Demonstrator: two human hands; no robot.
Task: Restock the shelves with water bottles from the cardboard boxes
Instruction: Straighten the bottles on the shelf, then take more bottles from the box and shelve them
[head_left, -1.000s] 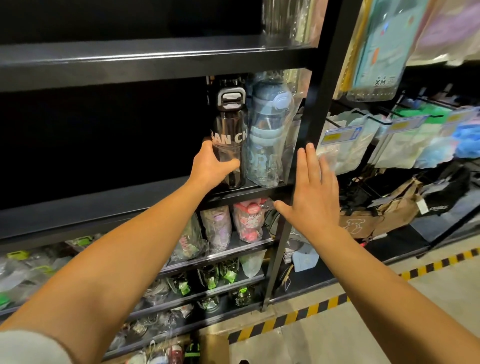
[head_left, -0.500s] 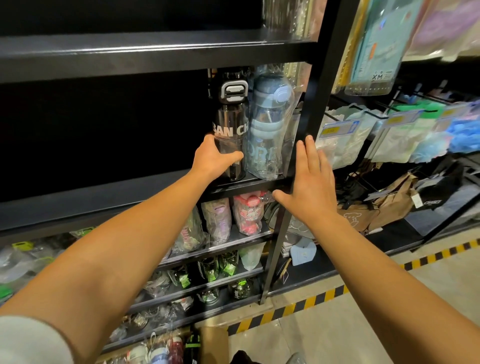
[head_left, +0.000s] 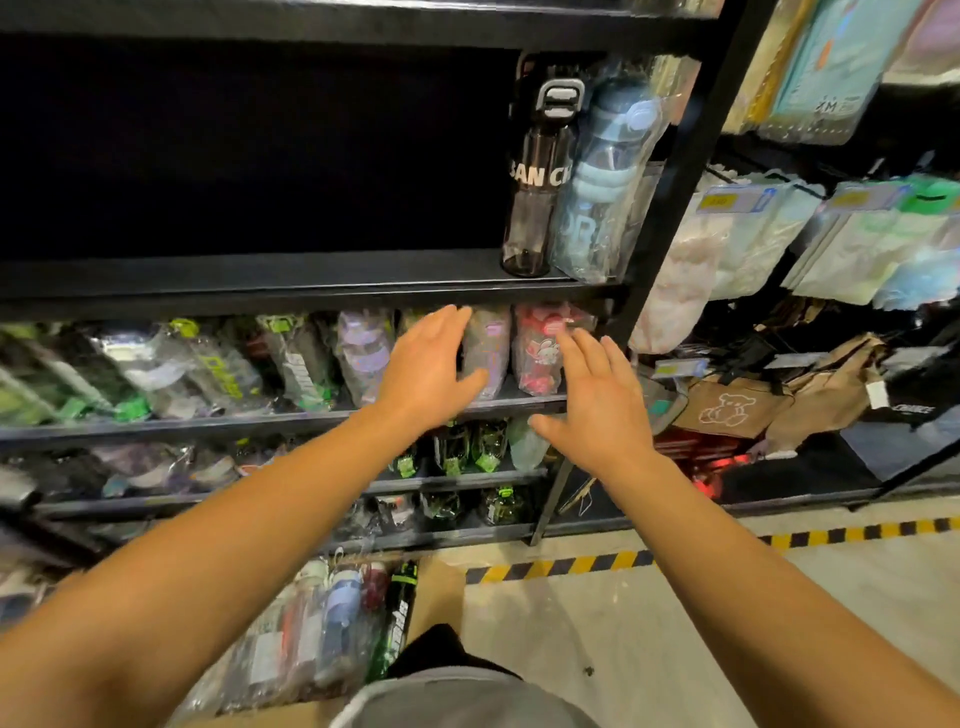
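Both hands empty, fingers loose: left hand, right hand, below the tall smooth black plastic bottle. Probably light, hard, slippery; best held round the middle.

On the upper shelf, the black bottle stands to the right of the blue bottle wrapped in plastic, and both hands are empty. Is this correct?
Not quite. In the head view the black bottle stands to the left of the blue bottle, not the right. The rest holds: the left hand and right hand are both empty.
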